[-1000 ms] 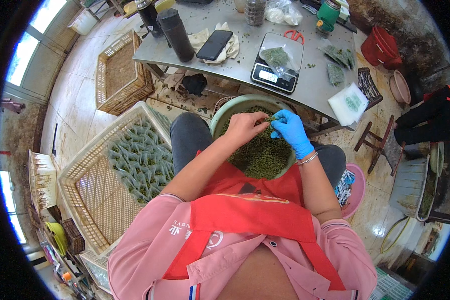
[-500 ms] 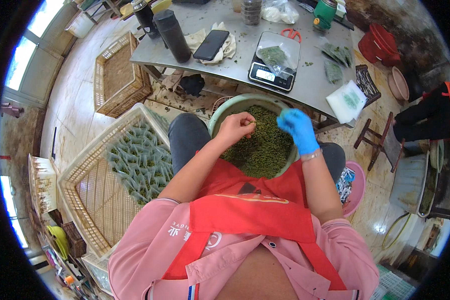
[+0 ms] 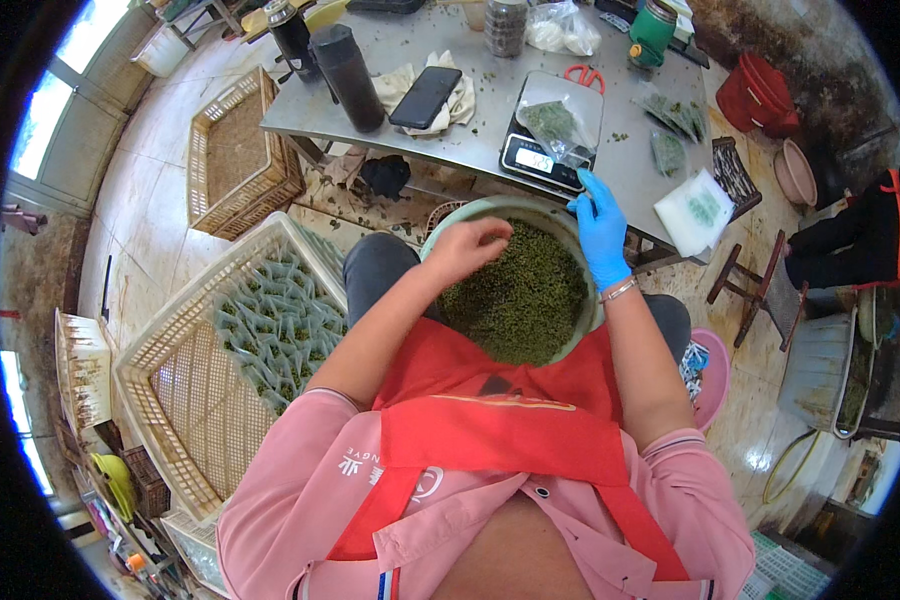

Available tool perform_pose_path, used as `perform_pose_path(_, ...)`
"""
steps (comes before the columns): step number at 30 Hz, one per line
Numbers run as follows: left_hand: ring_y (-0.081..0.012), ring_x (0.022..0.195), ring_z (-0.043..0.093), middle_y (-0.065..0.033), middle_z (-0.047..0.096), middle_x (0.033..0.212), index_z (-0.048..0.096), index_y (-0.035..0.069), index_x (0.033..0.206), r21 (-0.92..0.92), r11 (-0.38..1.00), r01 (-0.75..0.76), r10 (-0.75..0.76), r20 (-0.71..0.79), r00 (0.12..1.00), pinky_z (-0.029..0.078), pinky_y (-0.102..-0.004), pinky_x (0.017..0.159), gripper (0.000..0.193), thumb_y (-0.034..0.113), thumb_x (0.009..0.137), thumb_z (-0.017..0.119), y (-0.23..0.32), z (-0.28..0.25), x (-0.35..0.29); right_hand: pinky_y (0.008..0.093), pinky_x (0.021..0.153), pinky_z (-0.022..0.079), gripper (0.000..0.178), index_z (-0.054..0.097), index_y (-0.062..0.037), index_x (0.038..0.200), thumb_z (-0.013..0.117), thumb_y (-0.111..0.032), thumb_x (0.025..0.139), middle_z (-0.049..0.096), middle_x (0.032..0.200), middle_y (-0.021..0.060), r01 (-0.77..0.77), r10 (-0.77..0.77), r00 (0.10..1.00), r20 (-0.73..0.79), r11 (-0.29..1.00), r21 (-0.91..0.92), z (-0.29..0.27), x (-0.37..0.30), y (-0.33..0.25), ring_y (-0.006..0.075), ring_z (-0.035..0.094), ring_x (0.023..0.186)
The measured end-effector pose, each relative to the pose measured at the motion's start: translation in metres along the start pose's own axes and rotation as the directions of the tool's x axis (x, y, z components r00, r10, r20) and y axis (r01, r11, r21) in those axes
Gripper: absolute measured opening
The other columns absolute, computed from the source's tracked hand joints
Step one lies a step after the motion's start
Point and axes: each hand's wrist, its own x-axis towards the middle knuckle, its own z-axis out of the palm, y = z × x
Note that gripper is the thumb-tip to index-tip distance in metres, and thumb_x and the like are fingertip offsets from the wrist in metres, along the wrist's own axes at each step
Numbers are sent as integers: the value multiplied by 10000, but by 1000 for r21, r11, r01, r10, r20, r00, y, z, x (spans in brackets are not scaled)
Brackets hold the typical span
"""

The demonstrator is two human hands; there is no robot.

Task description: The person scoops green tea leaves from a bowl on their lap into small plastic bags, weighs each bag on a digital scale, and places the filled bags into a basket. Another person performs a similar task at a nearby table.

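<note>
A round pale green basin (image 3: 592,318) full of small dark green granules (image 3: 520,300), like rolled tea leaves, sits between my knees. Over its left part hovers my left hand (image 3: 468,250), bare, its fingers curled together; whatever they hold is hidden. My right hand (image 3: 602,232), in a blue glove, is raised at the basin's far right rim with fingers stretched toward the near edge of a digital scale (image 3: 536,160). Its thumb stands apart and nothing shows in it. On the scale lies a clear plastic bag (image 3: 552,124) with some of the green granules inside.
The metal table (image 3: 450,150) holds a phone (image 3: 425,97) on a cloth, black flasks, red-handled scissors (image 3: 584,76), filled bags (image 3: 668,152) and a stack of flat bags (image 3: 694,210). Left stands a crate (image 3: 185,400) with many filled bags; right, a pink basin (image 3: 712,385).
My right hand has moved from over the basin up toward the scale, its fingers straightening. My left hand stays over the basin, having shifted only slightly.
</note>
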Motion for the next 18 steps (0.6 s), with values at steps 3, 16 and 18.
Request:
perform_pose_path(3, -237, 770, 660, -98, 672, 863, 636, 126, 1025, -7, 1000, 12, -13, -186, 983, 512, -344, 694, 247, 235, 803, 631, -10, -16, 23, 386, 765, 513, 354, 560, -184, 1216, 545, -176, 862, 521, 1271, 116, 184, -166, 983, 80, 922, -341, 5, 30, -11, 285, 628, 910)
perform_pose_path(16, -331, 688, 631, -101, 644, 711, 521, 139, 1164, 470, 802, 368, -145, -445, 884, 478, -433, 607, 491, 329, 727, 639, -12, -32, 74, 400, 565, 496, 91, 626, -121, 829, 548, -144, 790, 604, 907, 91, 592, -317, 795, 517, 592, -547, 71, 55, -107, 278, 636, 688)
perform_pose_path(18, -328, 711, 635, -109, 651, 743, 515, 152, 1177, 410, 867, 282, -94, -421, 902, 483, -430, 620, 477, 307, 740, 624, -21, -25, 65, 417, 588, 496, 118, 634, -114, 840, 529, -145, 799, 617, 898, 101, 549, -283, 819, 500, 639, -538, 85, 50, -80, 281, 645, 712)
